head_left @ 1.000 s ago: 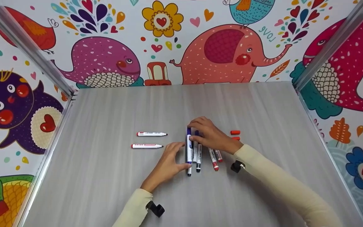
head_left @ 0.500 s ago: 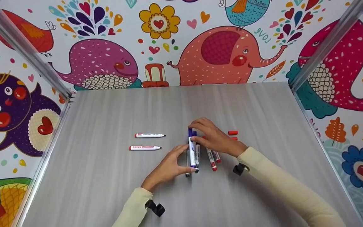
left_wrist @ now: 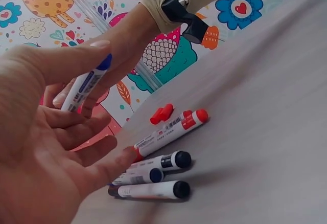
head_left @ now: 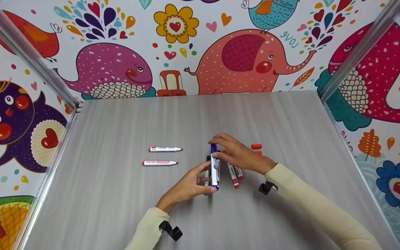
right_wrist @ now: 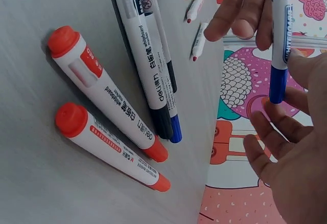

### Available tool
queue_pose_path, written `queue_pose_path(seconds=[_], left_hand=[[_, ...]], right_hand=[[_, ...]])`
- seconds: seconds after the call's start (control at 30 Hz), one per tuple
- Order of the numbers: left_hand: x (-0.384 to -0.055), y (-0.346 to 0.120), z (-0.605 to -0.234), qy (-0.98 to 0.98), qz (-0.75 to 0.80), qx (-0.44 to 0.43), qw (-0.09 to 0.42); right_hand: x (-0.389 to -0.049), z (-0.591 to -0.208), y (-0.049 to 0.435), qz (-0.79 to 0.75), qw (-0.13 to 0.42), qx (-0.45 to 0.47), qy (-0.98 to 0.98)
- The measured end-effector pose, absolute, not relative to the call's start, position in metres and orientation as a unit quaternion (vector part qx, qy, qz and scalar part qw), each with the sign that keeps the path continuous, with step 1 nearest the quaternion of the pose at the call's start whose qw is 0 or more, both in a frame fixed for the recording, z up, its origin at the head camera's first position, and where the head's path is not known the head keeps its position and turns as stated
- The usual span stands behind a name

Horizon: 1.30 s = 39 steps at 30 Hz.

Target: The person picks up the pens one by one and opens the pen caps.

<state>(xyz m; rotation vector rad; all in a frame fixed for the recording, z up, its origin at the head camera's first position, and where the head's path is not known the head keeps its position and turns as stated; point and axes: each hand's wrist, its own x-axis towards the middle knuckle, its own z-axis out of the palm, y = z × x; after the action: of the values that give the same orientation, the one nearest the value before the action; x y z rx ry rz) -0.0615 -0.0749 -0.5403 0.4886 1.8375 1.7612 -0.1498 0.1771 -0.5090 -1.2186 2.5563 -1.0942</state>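
Observation:
A blue-capped whiteboard marker (head_left: 215, 170) is held up above the table between both hands. My left hand (head_left: 186, 185) pinches its blue tail end, the thumb (left_wrist: 87, 58) lying along that end in the left wrist view. Near the cap, my right hand (head_left: 233, 151) grips it with thumb and fingers; the blue cap (right_wrist: 278, 85) points away in the right wrist view. Below, two black-capped markers and another blue-capped marker (right_wrist: 173, 124) lie close together, partly hidden by the hands in the head view. Two red-capped markers (right_wrist: 110, 96) lie beside them.
Two uncapped markers with red ends, an upper one (head_left: 165, 149) and a lower one (head_left: 160, 163), lie left of the hands. Two loose red caps (head_left: 256, 146) lie behind the right wrist. Patterned walls and metal posts border the grey table (head_left: 116, 128).
Both hands have raised the blue marker off the group and shifted it slightly right. The markers beneath show more separately. The uncapped markers and loose caps stay on the table.

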Motion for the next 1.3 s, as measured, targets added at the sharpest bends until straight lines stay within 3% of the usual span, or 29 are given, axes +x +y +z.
queue_pose_path(seconds=[0.3,0.87,1.3], left_hand=[[-0.062,-0.078,-0.541,0.68,0.64,0.215,0.284],[-0.081,-0.078,-0.526,0.744,0.579,0.22,0.25],[-0.093,-0.072,-0.521,0.797,0.503,0.241,0.232]], right_hand=[[-0.144,-0.511,0.182,-0.387,0.08,-0.374,0.839],[-0.123,-0.517,0.188,-0.367,-0.004,-0.333,0.868],[-0.109,-0.524,0.19,-0.36,-0.004,-0.291,0.886]])
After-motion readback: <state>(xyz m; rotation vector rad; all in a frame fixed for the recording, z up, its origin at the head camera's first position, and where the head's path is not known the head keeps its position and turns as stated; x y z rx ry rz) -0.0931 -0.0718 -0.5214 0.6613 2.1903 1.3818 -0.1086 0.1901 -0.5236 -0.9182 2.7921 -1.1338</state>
